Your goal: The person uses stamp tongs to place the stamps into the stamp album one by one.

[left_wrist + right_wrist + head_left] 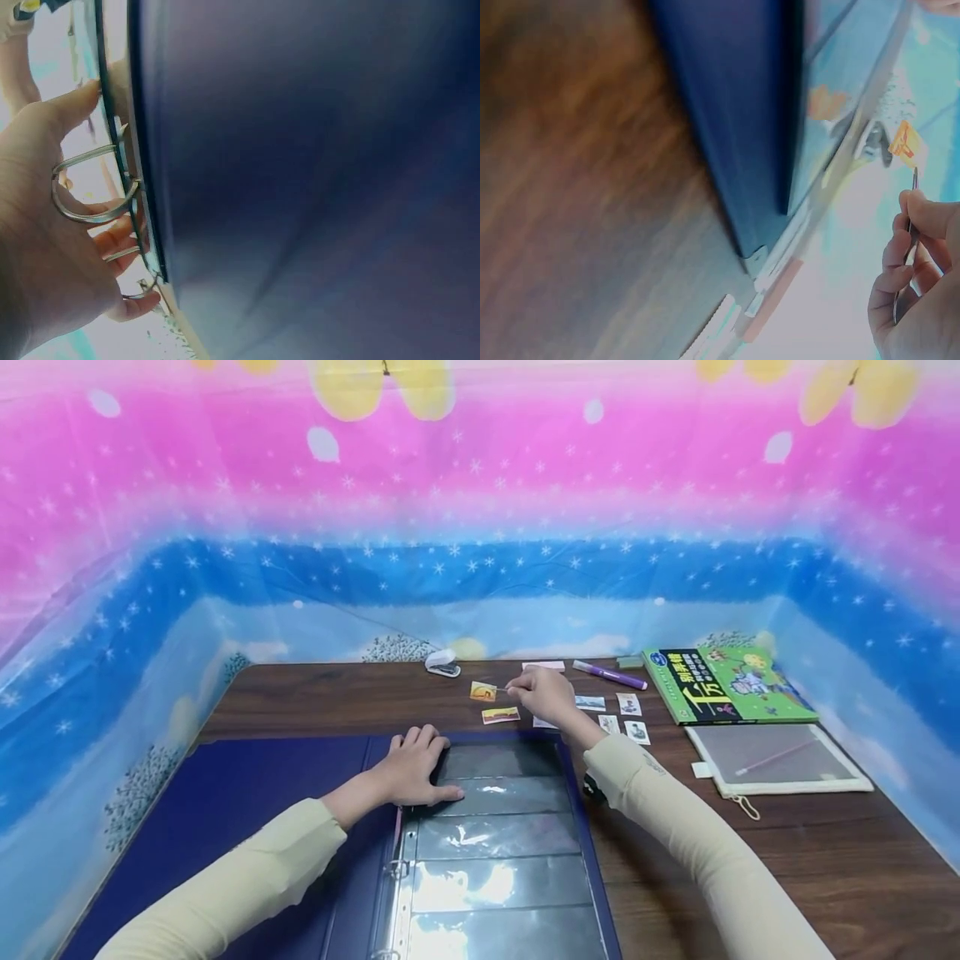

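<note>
My right hand (546, 693) pinches slim metal tweezers (915, 180) between thumb and fingers. At their tip is a small orange stamp (483, 692), held up clear of the table in the right wrist view. My left hand (411, 768) rests with fingers spread at the upper left of a clear pocket page (498, 835), near the metal rings (94, 217). This page lies in an opened dark blue ring binder (277, 777); its strip pockets show glare. Just below the orange stamp in the head view lies a yellow-and-red stamp (500, 716).
Several more stamps (628, 704) lie right of my right hand. Behind are a white stapler (442, 663) and a purple marker (611, 676). To the right sit a green book (738, 685) and a mesh zip pouch (780, 760) with a thin pink stick inside. Patterned cloth (480, 568) walls the table.
</note>
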Motion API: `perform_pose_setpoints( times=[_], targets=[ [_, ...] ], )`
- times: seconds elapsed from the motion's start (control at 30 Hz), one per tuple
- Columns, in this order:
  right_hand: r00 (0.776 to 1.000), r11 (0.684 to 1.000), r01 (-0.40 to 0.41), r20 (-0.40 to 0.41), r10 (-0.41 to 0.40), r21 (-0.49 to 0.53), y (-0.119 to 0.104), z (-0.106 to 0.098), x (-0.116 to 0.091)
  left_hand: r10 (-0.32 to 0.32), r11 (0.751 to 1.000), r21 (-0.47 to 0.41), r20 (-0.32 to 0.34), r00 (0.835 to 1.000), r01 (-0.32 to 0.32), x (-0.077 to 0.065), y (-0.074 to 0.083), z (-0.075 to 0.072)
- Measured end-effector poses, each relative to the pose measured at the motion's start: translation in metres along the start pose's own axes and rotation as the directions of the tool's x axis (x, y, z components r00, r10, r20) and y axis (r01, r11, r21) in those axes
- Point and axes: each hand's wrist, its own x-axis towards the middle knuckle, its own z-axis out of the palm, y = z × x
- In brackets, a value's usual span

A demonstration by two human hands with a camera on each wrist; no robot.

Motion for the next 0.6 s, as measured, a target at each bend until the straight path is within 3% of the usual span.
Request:
perform_pose_setpoints(
  times=[0.2, 0.4, 0.6],
  targets=[
    [0.999, 0.993, -0.037, 0.009, 0.036, 0.112, -0.005, -0.002, -0.013, -0.027, 1.0, -0.015, -0.03, 0.999, 0.026, 0.007, 0.003, 0.003],
    [1.0, 0.977, -0.017, 0.007, 0.015, 0.212, -0.007, -0.002, -0.019, -0.052, 0.998, -0.029, -0.086, 0.995, 0.049, 0.011, 0.004, 0.007],
    [1.0, 0.974, -0.003, 0.018, -0.001, 0.226, -0.006, -0.001, -0.021, -0.053, 0.997, -0.07, -0.135, 0.989, 0.044, 0.014, 0.002, 0.01]
  ],
)
